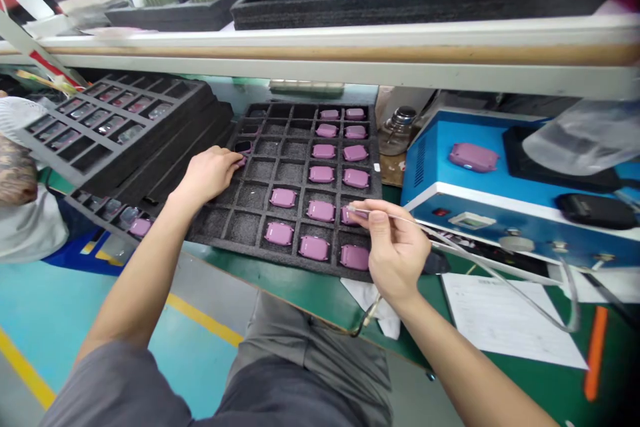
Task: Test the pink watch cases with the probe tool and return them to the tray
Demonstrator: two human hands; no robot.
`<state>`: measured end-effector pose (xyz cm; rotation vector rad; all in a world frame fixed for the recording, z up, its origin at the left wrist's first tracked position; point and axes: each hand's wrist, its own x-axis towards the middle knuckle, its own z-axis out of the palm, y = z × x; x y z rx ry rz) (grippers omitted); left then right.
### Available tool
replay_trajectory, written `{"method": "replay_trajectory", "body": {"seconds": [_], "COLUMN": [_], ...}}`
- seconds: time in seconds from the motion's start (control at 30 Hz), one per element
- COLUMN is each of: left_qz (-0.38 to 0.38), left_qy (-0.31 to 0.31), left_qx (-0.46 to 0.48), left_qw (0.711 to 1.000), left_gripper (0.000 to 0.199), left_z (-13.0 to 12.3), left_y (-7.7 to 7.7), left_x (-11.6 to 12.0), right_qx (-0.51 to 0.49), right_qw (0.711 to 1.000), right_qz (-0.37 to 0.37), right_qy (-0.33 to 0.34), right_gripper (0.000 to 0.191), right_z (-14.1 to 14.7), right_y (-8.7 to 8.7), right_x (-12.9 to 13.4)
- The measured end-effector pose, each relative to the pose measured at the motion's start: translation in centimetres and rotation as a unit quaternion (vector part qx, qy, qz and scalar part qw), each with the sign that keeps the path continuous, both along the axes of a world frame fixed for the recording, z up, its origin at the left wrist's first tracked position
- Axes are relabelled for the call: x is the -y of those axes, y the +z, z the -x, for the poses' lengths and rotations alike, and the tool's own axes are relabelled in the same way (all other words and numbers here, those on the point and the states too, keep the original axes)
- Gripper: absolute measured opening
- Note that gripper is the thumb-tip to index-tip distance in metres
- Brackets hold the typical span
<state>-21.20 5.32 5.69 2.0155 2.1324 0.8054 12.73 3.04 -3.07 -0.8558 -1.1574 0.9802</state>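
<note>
A black foam tray (253,197) with square compartments lies on the green bench before me. Purple watch cases (321,211) fill several compartments on its right side. At the tray's left edge, my left hand (213,173) has its fingers closed on the edge of a purple watch case (244,147) with a dark screen face. My right hand (397,240) pinches the end of a thin grey cable (463,243), held over the tray's lower right compartments. The fingers partly hide a watch case there, and whether the cable's tip touches it I cannot tell.
On the right stands a blue machine (425,160) with a purple case (474,157) on top. Papers (510,320) and an orange tool (596,353) lie before it. Stacked foam trays (165,140) stand at left. A shelf edge (320,73) crosses above. Another person's arm (16,170) shows far left.
</note>
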Motion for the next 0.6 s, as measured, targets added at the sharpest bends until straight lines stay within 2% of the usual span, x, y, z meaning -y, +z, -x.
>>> {"method": "replay_trajectory", "body": {"seconds": [0.07,0.13,0.23,0.3,0.37,0.47,0.6], "left_qz": [-0.056,-0.097,-0.088,-0.066,-0.049,-0.041,-0.042], "left_qy": [0.028,0.042,-0.002,-0.044,-0.067,-0.070,-0.080], "left_qx": [0.066,0.105,0.175,0.280,0.361,0.404,0.415], "left_qw": [0.996,0.989,0.981,0.957,0.929,0.911,0.906], "left_gripper": [0.017,0.019,0.029,0.029,0.029,0.028,0.027], "left_z": [-2.0,-5.1,-11.3,-15.2,-18.1,-19.8,-19.7], "left_y": [-0.3,-1.2,-3.3,-4.6,-5.5,-6.2,-6.3], "left_x": [0.8,1.8,3.2,3.7,3.7,3.3,3.1], "right_qx": [0.000,0.007,0.010,0.007,0.007,0.003,-0.001], "right_qw": [1.000,1.000,1.000,1.000,0.999,0.999,0.999], "right_qz": [0.000,-0.001,-0.011,-0.023,-0.035,-0.042,-0.043], "right_qy": [0.002,0.003,-0.008,-0.018,-0.022,-0.017,-0.012], "right_gripper": [0.023,0.024,0.022,0.020,0.018,0.017,0.017], "right_z": [0.0,0.0,0.1,0.2,0.3,0.4,0.3], "right_y": [0.1,0.1,0.1,0.0,-0.2,-0.3,-0.3], "right_x": [-0.1,0.0,0.0,0.0,-0.1,-0.5,-0.6]}}
